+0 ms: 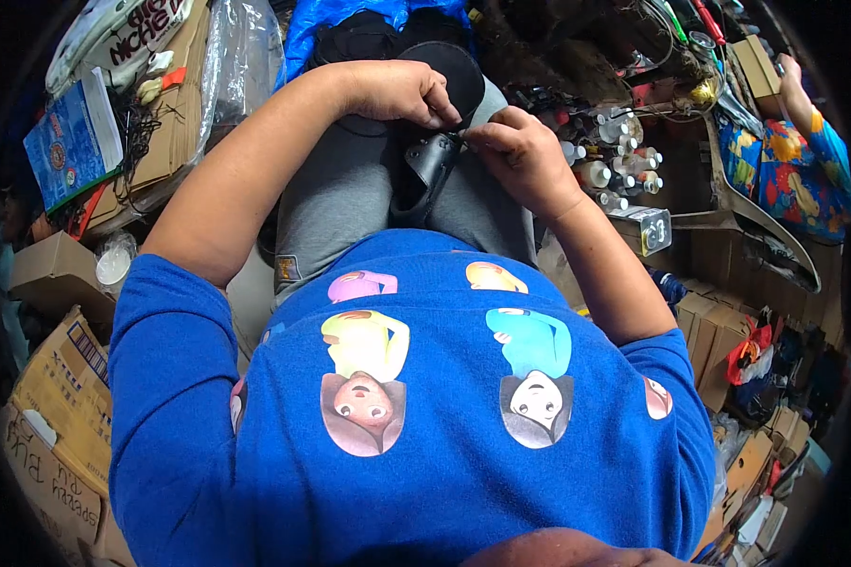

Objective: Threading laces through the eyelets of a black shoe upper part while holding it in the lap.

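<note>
A black leather shoe [427,165], seemingly a sandal with a broad rounded sole [456,77], lies across my lap between my thighs. From the left, my left hand [411,93] is closed, its fingertips bent down onto the shoe where the sole meets the upper. My right hand [525,156] is closed too, thumb and forefinger pinched at the shoe's right edge, close to the left fingertips. Anything thin between the fingers is too small to make out. The grey trousers [321,194] are under the shoe.
To the right stand several small bottles [624,161] and a clear container [641,230]. A blue booklet [74,142], a plastic-wrapped stack of cardboard [175,113] and cardboard boxes [57,269] lie on the left. Another person's arm [797,94] shows at far right, beside a wooden block [758,68].
</note>
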{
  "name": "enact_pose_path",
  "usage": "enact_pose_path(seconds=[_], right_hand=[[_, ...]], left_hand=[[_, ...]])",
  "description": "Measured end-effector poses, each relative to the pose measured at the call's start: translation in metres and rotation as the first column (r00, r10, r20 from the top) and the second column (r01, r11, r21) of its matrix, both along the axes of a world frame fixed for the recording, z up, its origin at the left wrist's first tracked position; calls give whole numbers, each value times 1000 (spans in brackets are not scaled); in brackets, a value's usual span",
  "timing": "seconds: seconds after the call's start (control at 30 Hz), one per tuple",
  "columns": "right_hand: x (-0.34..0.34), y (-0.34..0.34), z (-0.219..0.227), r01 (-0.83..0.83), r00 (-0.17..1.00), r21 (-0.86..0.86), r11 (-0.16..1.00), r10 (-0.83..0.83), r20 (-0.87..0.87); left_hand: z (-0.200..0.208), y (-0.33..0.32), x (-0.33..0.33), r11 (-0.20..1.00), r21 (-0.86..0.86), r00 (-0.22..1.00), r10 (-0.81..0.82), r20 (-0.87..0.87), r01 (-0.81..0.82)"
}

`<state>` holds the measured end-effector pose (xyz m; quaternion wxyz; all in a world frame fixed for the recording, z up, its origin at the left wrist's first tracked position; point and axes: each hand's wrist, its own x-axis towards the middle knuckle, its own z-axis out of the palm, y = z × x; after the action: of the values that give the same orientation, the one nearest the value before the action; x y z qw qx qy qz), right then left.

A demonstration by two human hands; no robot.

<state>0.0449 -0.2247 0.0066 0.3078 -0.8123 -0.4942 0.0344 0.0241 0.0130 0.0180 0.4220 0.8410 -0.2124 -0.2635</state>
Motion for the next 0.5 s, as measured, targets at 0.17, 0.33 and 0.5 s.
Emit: enact_pose_path(seconds=[0.17,0.33,0.5], right_hand=[[-5,14,36,-76,965,-212,974,126,230],[-6,40,48,-65,918,-509,858,251,307],[7,39,12,-23,990,-278,960,61,128]], left_hand=[[11,-5,1,991,126,997,-41,58,34],[0,-11,9,988,121,920,46,390,-100],[-6,-10,13,982,70,924,141,356,-176]])
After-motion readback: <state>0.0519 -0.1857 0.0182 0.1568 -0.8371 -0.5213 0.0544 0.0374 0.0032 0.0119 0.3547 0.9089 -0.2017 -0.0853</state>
